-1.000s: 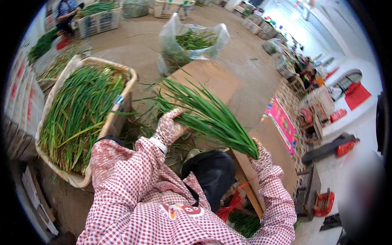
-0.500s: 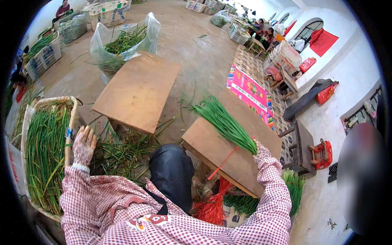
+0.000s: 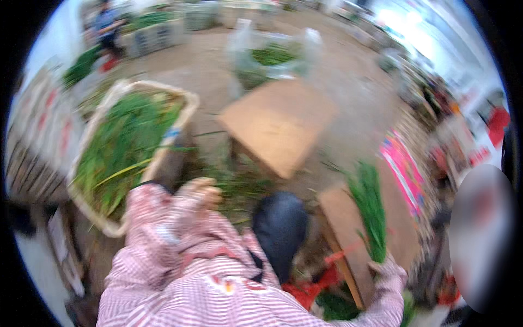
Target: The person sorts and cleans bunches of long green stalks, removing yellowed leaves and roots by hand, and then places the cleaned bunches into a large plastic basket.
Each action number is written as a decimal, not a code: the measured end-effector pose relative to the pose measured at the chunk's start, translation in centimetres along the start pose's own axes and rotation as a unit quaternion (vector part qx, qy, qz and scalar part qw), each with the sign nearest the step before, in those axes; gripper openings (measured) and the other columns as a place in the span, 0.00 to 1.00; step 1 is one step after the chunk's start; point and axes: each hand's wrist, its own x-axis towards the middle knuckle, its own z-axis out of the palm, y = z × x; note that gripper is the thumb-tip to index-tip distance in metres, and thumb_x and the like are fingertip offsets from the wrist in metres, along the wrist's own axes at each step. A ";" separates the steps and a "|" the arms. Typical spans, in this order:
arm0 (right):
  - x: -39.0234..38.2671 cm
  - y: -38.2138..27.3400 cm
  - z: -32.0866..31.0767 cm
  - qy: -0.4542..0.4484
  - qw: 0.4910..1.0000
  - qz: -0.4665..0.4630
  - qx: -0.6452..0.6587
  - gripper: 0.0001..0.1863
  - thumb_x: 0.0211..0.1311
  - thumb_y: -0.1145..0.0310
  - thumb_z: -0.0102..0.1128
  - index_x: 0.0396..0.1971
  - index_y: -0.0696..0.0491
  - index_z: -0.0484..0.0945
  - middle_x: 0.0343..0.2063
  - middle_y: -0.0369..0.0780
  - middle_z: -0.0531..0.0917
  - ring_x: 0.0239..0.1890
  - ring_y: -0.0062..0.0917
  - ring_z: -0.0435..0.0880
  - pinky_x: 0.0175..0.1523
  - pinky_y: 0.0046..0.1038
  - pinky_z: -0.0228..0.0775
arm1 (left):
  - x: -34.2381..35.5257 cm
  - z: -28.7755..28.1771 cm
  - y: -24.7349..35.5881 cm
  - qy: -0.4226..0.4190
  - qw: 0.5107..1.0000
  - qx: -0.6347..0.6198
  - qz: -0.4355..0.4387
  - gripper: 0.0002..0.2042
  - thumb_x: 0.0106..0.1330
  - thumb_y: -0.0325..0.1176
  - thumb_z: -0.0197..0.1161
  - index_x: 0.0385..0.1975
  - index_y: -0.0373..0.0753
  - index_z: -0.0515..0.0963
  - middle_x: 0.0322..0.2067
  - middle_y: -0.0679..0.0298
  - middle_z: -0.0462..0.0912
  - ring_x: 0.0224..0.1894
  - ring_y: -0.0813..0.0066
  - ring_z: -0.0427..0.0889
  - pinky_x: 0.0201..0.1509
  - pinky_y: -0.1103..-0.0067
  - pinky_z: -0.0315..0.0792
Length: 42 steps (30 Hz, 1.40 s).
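Note:
The picture is smeared by motion. My right hand (image 3: 381, 267) grips the base of a bunch of long green leaves (image 3: 365, 199), which lies across a brown board (image 3: 338, 212) at my right, beside a thin red strip. My left hand (image 3: 199, 196), in a patterned glove, is over my lap near the crate of green leaves (image 3: 117, 141); no held thing shows, and its fingers are too blurred to read. A red bundle of strips (image 3: 313, 291) hangs below the board, near my dark knee.
A brown low table (image 3: 275, 122) stands ahead, with a clear bag of greens (image 3: 272, 54) behind it. Loose leaves litter the floor around it. A pink printed sheet (image 3: 400, 169) lies at the right. A co-worker (image 3: 106, 27) is at the far left among crates.
My left hand has released the leaves that it held a second ago. My right hand has brought the bunch down onto the right board. The view has swung right, then back left.

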 end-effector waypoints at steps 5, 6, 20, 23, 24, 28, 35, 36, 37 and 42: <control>8.2 -3.8 -0.1 0.288 0.953 -0.066 0.069 0.32 0.51 0.74 0.56 0.57 0.56 0.56 0.55 0.45 0.62 0.56 0.34 0.63 0.57 0.31 0.59 | -4.6 2.5 -0.6 -0.190 0.960 0.184 -0.088 0.19 0.63 0.33 0.53 0.53 0.35 0.63 0.42 0.58 0.74 0.49 0.72 0.70 0.54 0.76 0.62; 10.1 -9.2 0.6 0.251 0.941 -0.162 0.158 0.30 0.52 0.74 0.54 0.56 0.56 0.56 0.56 0.45 0.61 0.57 0.33 0.61 0.58 0.30 0.57 | -5.7 1.6 -1.0 -0.213 0.958 0.183 -0.059 0.20 0.64 0.34 0.51 0.54 0.35 0.61 0.45 0.58 0.73 0.50 0.71 0.69 0.56 0.76 0.60; 3.8 -65.0 25.5 -0.531 0.765 -0.304 0.199 0.22 0.60 0.64 0.48 0.53 0.56 0.62 0.49 0.45 0.71 0.50 0.31 0.71 0.56 0.28 0.62 | -18.5 -10.0 6.9 0.272 0.888 0.340 0.145 0.14 0.62 0.30 0.51 0.48 0.35 0.68 0.38 0.61 0.77 0.44 0.74 0.74 0.50 0.78 0.67; 6.7 -69.5 35.4 -0.766 0.539 -0.089 0.338 0.22 0.61 0.69 0.46 0.54 0.59 0.58 0.39 0.42 0.74 0.39 0.32 0.74 0.46 0.31 0.67 | -18.9 -15.0 7.4 0.439 0.721 0.515 0.150 0.14 0.58 0.32 0.55 0.44 0.39 0.72 0.31 0.58 0.80 0.35 0.62 0.79 0.39 0.72 0.72; 3.5 -70.8 36.4 -0.734 0.582 -0.057 0.346 0.20 0.61 0.69 0.45 0.51 0.59 0.60 0.35 0.41 0.73 0.37 0.33 0.74 0.45 0.34 0.68 | -19.1 -16.5 8.2 0.455 0.694 0.552 0.085 0.18 0.57 0.33 0.55 0.47 0.38 0.69 0.35 0.55 0.78 0.39 0.59 0.77 0.42 0.70 0.71; -5.7 -73.4 40.9 -0.592 0.697 0.088 0.396 0.07 0.59 0.71 0.42 0.23 0.54 0.64 0.17 0.35 0.64 0.24 0.27 0.67 0.34 0.34 0.64 | -17.6 -21.2 11.5 0.479 0.545 0.676 -0.127 0.37 0.51 0.36 0.61 0.59 0.32 0.48 0.58 0.49 0.56 0.61 0.55 0.53 0.64 0.67 0.47; -6.0 -70.1 49.5 -0.522 0.692 0.185 0.463 0.11 0.59 0.67 0.45 0.17 0.50 0.69 0.21 0.35 0.73 0.18 0.22 0.65 0.26 0.30 0.62 | -13.0 -27.9 13.2 0.400 0.481 0.747 -0.225 0.44 0.51 0.41 0.61 0.62 0.38 0.38 0.62 0.48 0.43 0.64 0.51 0.43 0.65 0.61 0.39; -6.6 -70.6 49.6 -0.510 0.705 0.182 0.458 0.09 0.59 0.67 0.46 0.20 0.51 0.70 0.23 0.36 0.73 0.21 0.22 0.67 0.27 0.30 0.63 | -13.4 -28.3 14.0 0.417 0.483 0.738 -0.221 0.47 0.50 0.44 0.62 0.62 0.38 0.36 0.62 0.49 0.44 0.64 0.51 0.44 0.65 0.60 0.39; -7.3 -71.0 49.7 -0.497 0.719 0.180 0.451 0.08 0.59 0.67 0.47 0.23 0.52 0.72 0.26 0.37 0.74 0.23 0.22 0.69 0.29 0.30 0.64 | -14.1 -28.5 14.9 0.425 0.505 0.726 -0.193 0.49 0.46 0.45 0.66 0.62 0.38 0.37 0.62 0.51 0.45 0.64 0.54 0.44 0.66 0.64 0.40; -8.2 -71.9 48.7 -0.462 0.741 0.139 0.468 0.18 0.56 0.67 0.56 0.46 0.54 0.67 0.48 0.42 0.69 0.51 0.31 0.67 0.47 0.29 0.64 | -16.3 -33.7 17.9 0.437 0.732 0.522 0.025 0.44 0.49 0.31 0.64 0.62 0.43 0.40 0.61 0.53 0.50 0.62 0.60 0.52 0.64 0.74 0.51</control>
